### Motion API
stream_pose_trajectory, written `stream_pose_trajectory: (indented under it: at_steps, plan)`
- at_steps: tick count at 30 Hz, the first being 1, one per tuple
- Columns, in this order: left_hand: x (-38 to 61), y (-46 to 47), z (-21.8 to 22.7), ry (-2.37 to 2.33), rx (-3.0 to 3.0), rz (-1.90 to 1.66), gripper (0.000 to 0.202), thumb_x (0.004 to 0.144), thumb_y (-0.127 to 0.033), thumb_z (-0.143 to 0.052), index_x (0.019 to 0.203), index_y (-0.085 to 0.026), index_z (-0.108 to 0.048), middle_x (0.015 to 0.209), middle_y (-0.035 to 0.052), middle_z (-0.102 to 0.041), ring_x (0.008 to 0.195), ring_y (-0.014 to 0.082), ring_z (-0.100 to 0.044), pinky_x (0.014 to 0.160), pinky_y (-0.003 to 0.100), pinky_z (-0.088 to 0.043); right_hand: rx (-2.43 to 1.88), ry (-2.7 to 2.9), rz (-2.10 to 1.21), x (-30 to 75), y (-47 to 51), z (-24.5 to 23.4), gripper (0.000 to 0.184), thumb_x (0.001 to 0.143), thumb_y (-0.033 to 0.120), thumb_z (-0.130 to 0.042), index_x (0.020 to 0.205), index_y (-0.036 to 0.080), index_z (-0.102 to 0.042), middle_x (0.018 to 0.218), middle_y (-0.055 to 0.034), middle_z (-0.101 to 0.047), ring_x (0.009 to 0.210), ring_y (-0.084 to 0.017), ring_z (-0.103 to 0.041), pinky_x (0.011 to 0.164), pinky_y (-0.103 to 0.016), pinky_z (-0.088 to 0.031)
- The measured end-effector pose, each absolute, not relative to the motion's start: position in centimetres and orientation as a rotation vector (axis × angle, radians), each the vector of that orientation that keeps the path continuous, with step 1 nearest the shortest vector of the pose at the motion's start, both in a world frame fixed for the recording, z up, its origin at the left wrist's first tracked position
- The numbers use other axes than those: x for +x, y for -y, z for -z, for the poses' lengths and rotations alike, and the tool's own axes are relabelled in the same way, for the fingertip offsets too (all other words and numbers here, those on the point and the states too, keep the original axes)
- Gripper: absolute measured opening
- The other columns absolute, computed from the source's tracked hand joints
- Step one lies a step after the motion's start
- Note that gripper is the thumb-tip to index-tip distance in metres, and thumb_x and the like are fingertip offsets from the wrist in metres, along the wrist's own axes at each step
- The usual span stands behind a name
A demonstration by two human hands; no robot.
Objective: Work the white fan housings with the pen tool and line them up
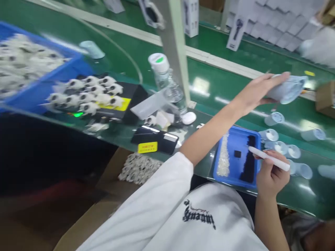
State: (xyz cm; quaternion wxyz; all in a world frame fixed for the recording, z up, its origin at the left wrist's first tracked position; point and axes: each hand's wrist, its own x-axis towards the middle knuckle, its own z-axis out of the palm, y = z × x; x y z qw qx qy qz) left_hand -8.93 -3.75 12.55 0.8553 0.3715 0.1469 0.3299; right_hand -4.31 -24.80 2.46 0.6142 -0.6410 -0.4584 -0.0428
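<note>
My left hand [258,92] reaches out over the green table and is closed around a pale blue-white plastic part [288,89], held above the surface. My right hand [270,174] is closed on a white pen-like tool [269,158], its tip over a small blue tray [235,143]. The tray holds a heap of tiny white pieces on its left, a small black square in the middle and a black strip on the right. Several pale cylindrical parts [277,146] lie on the table just right of the tray.
A big blue bin [52,78] of white parts sits far left, with more white parts [86,94] on a black mat beside it. A clear bottle [163,76], a grey post [175,48], a black device [154,139] and white boxes [191,17] stand around. Cardboard boxes lie below the table edge.
</note>
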Motion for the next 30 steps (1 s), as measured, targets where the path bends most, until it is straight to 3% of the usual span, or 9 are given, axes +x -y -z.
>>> stream_pose_trajectory:
  at_steps: [3,6,11,18,27,30]
  plan:
    - [-9.2,4.9,-12.5,-0.351,0.923,-0.662,0.019,0.085,-0.018,-0.064,0.067,-0.016,-0.061,0.068,0.0009,-0.06,0.062,0.009,-0.055,0.061,0.021,-0.05,-1.283,0.953,0.255,-4.9,24.0,-5.2,0.023,0.088,0.042,-0.065,0.099,0.024,-0.057,0.091,-0.0036,-0.062,0.072,-0.02,-0.066,0.061,-0.041,-0.059]
    - [-9.9,6.1,-13.0,-0.343,1.046,-0.593,0.021,0.088,-0.018,-0.061,0.067,-0.016,-0.055,0.066,-0.0014,-0.055,0.059,0.0076,-0.052,0.063,0.021,-0.048,-1.281,0.942,0.336,-4.5,23.5,-7.1,0.023,0.09,0.043,-0.063,0.101,0.025,-0.052,0.093,-0.0033,-0.063,0.071,-0.019,-0.068,0.066,-0.043,-0.06]
    - [-10.5,7.4,-13.7,-0.321,1.125,-0.582,0.011,0.086,-0.015,-0.062,0.075,-0.015,-0.06,0.071,-0.0016,-0.059,0.064,0.0078,-0.055,0.065,0.022,-0.048,-1.312,0.907,0.348,-3.8,23.2,-7.4,0.021,0.091,0.039,-0.062,0.101,0.025,-0.051,0.097,-0.0046,-0.064,0.075,-0.019,-0.07,0.073,-0.045,-0.061]
    - [-10.6,7.4,-13.2,-0.29,1.16,-0.624,0.009,0.083,-0.016,-0.066,0.076,-0.017,-0.059,0.074,-0.0016,-0.059,0.067,0.009,-0.055,0.065,0.024,-0.047,-1.214,0.904,0.315,-3.8,22.9,-7.2,0.018,0.09,0.034,-0.065,0.1,0.024,-0.054,0.095,-0.0032,-0.065,0.075,-0.018,-0.07,0.071,-0.043,-0.061]
    - [-10.4,6.9,-13.2,-0.346,1.176,-0.672,0.013,0.082,-0.019,-0.068,0.075,-0.016,-0.058,0.075,-0.0002,-0.059,0.069,0.0087,-0.056,0.067,0.022,-0.048,-1.312,0.97,0.427,-3.2,24.1,-5.7,0.019,0.09,0.041,-0.064,0.095,0.024,-0.057,0.088,-0.0036,-0.062,0.076,-0.02,-0.065,0.067,-0.04,-0.056]
    - [-10.5,6.3,-13.3,-0.418,1.147,-0.711,0.01,0.082,-0.018,-0.068,0.077,-0.016,-0.06,0.078,0.0004,-0.059,0.078,0.0125,-0.062,0.071,0.026,-0.05,-1.473,1.186,0.207,-3.3,25.3,-3.3,0.02,0.095,0.043,-0.055,0.094,0.023,-0.057,0.084,-0.0035,-0.063,0.072,-0.019,-0.064,0.064,-0.035,-0.055]
